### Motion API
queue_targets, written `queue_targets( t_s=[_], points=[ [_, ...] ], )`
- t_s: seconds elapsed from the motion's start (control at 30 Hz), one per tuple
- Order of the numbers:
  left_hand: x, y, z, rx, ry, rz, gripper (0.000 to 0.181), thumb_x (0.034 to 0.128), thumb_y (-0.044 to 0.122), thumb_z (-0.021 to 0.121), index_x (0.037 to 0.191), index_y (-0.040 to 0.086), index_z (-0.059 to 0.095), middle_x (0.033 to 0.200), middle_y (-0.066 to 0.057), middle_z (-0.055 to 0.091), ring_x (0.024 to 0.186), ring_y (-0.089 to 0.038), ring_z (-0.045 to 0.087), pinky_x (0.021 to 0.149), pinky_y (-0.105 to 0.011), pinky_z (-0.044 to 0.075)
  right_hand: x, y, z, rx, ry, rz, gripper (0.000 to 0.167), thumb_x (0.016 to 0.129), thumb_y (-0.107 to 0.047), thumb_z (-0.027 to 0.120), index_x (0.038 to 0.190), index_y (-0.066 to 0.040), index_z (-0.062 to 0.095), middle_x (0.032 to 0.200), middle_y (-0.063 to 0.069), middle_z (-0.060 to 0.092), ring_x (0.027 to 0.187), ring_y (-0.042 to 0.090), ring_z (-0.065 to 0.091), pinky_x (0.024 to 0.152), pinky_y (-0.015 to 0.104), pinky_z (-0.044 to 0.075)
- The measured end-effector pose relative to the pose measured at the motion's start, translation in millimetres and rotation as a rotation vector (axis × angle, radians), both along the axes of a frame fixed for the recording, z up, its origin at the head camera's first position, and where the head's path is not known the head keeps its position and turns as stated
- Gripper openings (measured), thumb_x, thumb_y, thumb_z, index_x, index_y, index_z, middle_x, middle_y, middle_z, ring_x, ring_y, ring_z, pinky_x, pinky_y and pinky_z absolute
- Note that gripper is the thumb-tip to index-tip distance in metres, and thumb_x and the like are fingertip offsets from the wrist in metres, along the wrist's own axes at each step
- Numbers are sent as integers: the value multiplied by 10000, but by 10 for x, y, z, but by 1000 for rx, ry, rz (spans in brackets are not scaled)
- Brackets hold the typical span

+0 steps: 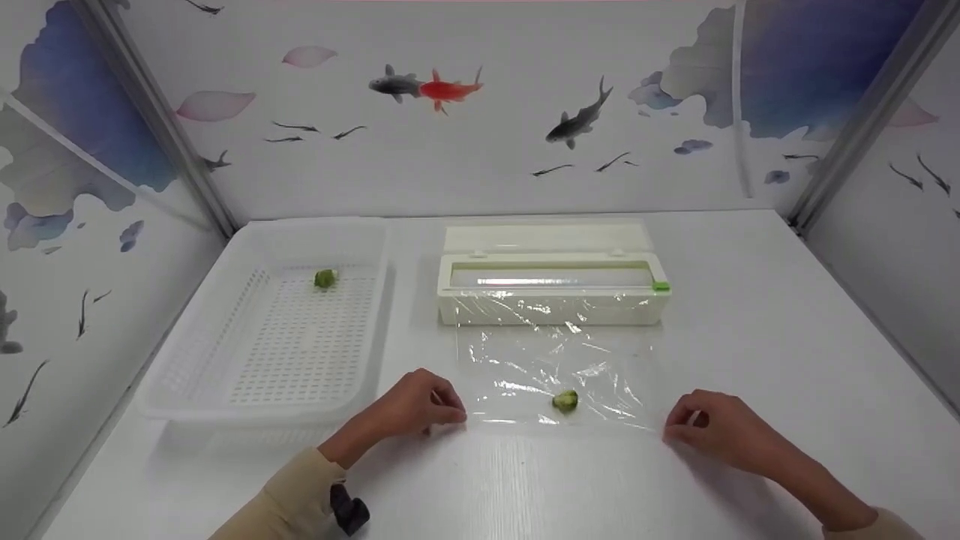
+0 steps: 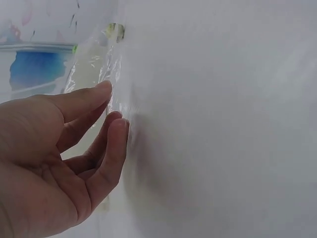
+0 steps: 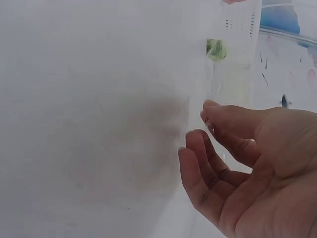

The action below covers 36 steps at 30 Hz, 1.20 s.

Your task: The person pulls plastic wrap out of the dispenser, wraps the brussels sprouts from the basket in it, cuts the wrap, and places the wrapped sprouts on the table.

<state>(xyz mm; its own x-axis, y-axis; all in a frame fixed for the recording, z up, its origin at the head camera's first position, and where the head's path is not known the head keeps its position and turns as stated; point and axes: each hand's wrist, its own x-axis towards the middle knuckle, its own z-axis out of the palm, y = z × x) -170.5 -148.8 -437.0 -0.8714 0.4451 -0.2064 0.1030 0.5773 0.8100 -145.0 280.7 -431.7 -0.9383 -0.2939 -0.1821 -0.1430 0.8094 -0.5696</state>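
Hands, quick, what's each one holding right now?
Left hand: pinching the film at its near left corner.
Right hand: pinching the film at its near right corner.

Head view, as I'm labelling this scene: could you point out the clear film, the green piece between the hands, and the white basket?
Clear film (image 1: 551, 361): head view, middle of the pulled-out sheet.
Green piece (image 1: 566, 401): head view, middle of its body.
White basket (image 1: 300, 345): head view, bare slotted floor.
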Motion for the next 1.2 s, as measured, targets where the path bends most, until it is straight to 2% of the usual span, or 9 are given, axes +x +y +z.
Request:
queue_targets(
  t_s=[0.17,0.37,0.57,0.83,0.97,1.2],
  points=[
    [-23,-17,38,53,-23,15,112,906,142,737,940,37,755,846,-66,716,699,-131,611,544,-250,565,-29,29,45,-46,19,18,48,903,-195,735,904,-154,710,870,-27,670,700,66,558,576,194,466],
    [-74,-1,33,83,-97,126,146,915,185,734,975,53,755,878,-81,718,738,-139,646,596,-268,592,-108,53,65,-89,-14,-2,119,925,-235,715,943,-118,710,919,17,693,673,77,588,562,212,486],
    [-131,57,-13,105,-127,238,145,909,183,740,967,51,756,804,-59,696,683,-128,628,572,-248,577,-209,30,82,-120,-49,-41,144,934,-236,703,964,-95,717,962,39,700,716,139,617,584,240,523],
    [-174,125,-107,80,-98,316,120,890,134,739,918,18,756,666,-20,641,535,-100,584,487,-205,520,-323,-37,16,-78,-74,-69,115,921,-197,707,940,-84,721,886,22,683,706,154,599,566,249,512],
    [-174,134,-125,55,-83,336,90,881,106,736,893,21,763,650,-9,646,487,-77,581,469,-188,502,-359,-38,-46,-60,-84,-64,88,902,-173,725,918,-86,731,820,9,669,684,148,589,555,240,494],
    [-165,139,-95,27,-72,317,83,880,101,739,889,23,768,663,-26,677,458,-69,576,464,-184,502,-363,-22,-57,-76,-69,-42,111,898,-205,735,910,-95,732,713,-16,620,637,121,549,535,224,455]
  ],
)
